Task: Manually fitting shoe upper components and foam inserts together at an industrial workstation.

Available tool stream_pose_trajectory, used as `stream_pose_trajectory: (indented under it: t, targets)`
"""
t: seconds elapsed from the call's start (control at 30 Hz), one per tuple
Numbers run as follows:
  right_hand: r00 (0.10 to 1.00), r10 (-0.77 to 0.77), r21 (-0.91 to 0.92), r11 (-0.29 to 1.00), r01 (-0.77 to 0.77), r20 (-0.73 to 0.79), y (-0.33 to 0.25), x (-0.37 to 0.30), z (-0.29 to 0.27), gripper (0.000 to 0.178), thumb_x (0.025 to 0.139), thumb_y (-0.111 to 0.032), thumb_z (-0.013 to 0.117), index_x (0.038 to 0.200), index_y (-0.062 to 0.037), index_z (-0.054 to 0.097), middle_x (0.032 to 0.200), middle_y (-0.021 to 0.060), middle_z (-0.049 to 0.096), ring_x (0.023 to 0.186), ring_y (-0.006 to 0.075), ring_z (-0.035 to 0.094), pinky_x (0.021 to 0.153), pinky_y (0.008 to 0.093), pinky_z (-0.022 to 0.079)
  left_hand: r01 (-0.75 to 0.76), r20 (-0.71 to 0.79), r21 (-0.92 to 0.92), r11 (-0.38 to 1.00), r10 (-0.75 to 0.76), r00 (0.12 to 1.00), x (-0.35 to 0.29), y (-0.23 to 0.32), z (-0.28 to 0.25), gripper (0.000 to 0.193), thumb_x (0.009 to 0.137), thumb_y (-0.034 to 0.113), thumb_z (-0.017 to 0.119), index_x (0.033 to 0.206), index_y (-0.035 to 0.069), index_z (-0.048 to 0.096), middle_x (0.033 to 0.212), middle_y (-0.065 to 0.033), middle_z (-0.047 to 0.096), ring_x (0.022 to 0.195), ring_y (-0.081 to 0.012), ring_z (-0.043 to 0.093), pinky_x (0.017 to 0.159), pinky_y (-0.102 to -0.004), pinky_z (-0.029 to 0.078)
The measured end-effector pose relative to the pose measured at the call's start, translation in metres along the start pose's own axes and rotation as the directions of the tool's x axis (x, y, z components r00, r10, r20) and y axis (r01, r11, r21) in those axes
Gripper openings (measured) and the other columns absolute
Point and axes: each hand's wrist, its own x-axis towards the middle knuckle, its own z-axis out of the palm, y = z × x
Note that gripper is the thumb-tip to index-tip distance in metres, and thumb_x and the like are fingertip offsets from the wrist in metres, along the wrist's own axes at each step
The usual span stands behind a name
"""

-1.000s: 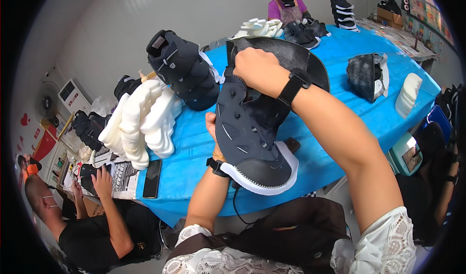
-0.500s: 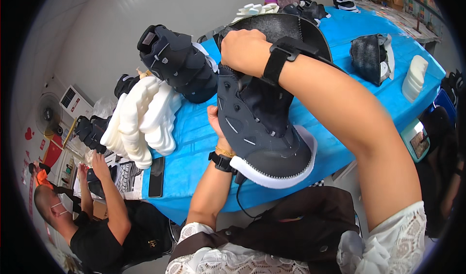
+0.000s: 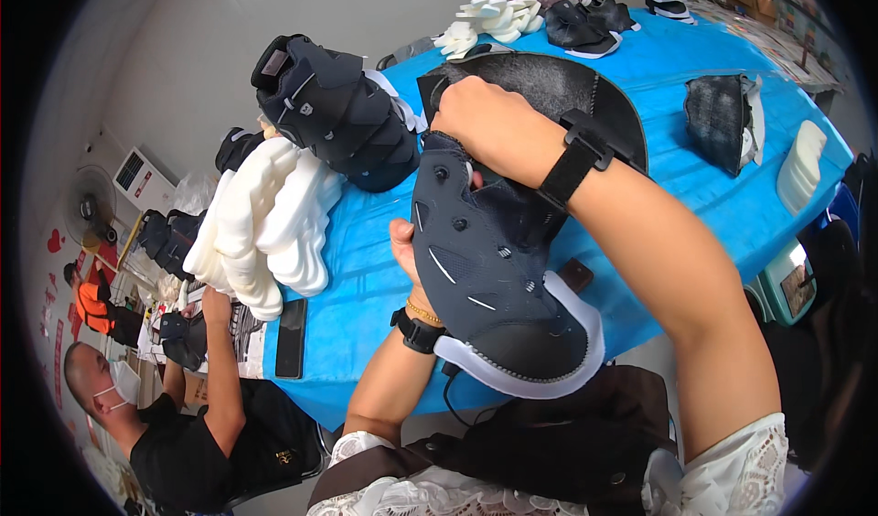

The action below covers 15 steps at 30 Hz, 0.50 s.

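Note:
A dark boot upper [image 3: 485, 260] with eyelets, small silver strips and a white lining edge round its toe hangs tilted over the near side of the table, toe toward me. My right hand [image 3: 485, 127] is closed at its top opening; the fingertips are hidden from view. Behind the upper's left side is my left hand [image 3: 403, 251], gripping it, with only part of the fingers showing. Just beyond my right hand lies a large black curved piece [image 3: 558, 86] with a fuzzy surface and a stitched seam.
White foam liners [image 3: 247, 214] and a stack of dark boot uppers [image 3: 338, 113] stand at the left. A black phone [image 3: 291, 338] lies by the blue table cover's [image 3: 631, 315] left edge. Another upper [image 3: 720, 123] and white pads [image 3: 801, 168] sit right. A co-worker [image 3: 183, 443] sits left.
The boot upper has turned in my hands, showing more of its eyelet side. My right hand has shifted slightly right. The co-worker at left has lowered their hands onto a dark upper.

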Motion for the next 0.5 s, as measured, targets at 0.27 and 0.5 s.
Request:
stream_pose_trajectory:
  t: [0.27,0.5]
  targets:
    - [0.947,0.316,0.022,0.949,-0.315,-0.055,-0.013,-0.001,-0.007,0.025,0.076,-0.021,0.07,0.088,0.0007,0.072,0.091,0.0211,0.07,0.091,0.039,0.07,0.076,0.0464,0.056,0.094,0.03,0.065,0.993,-0.096,0.995,-0.001,-0.002,-0.01,0.087,0.074,0.044,0.048,0.15,0.003,0.036,0.143,-0.0236,0.049,0.127,-0.0444,0.052,0.106,-0.0597,0.042]
    - [0.92,0.391,-0.007,0.92,-0.391,-0.012,-0.023,-0.012,-0.009,0.029,0.082,-0.024,0.065,0.095,0.0012,0.072,0.101,0.0241,0.069,0.098,0.0421,0.067,0.084,0.0473,0.054,0.113,0.006,0.076,0.991,-0.114,0.993,-0.003,0.007,-0.024,0.092,0.074,0.05,0.05,0.151,0.002,0.034,0.15,-0.0264,0.039,0.134,-0.0475,0.043,0.111,-0.0612,0.034]
